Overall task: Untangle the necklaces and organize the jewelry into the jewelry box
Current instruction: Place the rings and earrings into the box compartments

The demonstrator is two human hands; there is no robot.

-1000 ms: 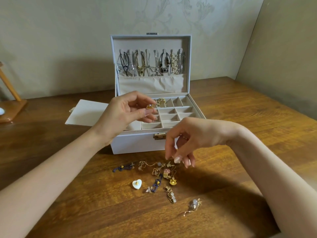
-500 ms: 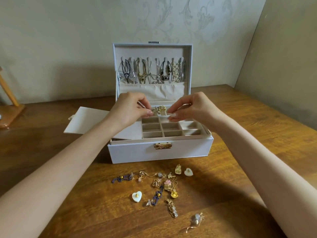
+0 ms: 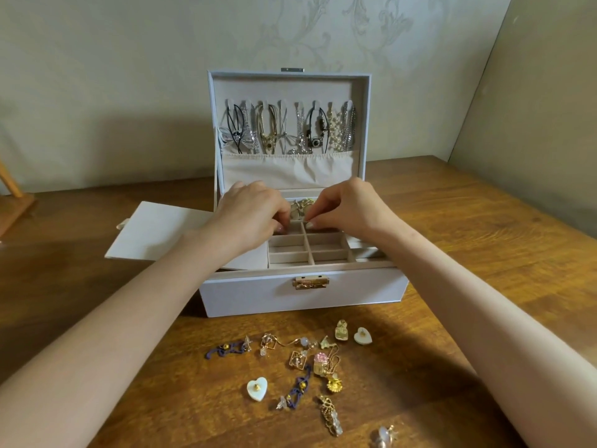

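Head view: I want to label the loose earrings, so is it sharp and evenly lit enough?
Head view: soft, dim light, no glare. Head view: the arms throw broad shadows on the table around the earrings, which stay readable. Head view: the wide lens stretches the edges, and the bottom earring looks blurred.

Nothing in view can be read: no words, labels, brand names or numbers. The gold clasp (image 3: 310,282) on the near front of the jewelry box (image 3: 258,297) shows only blurred relief, and the far wall (image 3: 323,30) carries pale scrollwork ornament, not letters.
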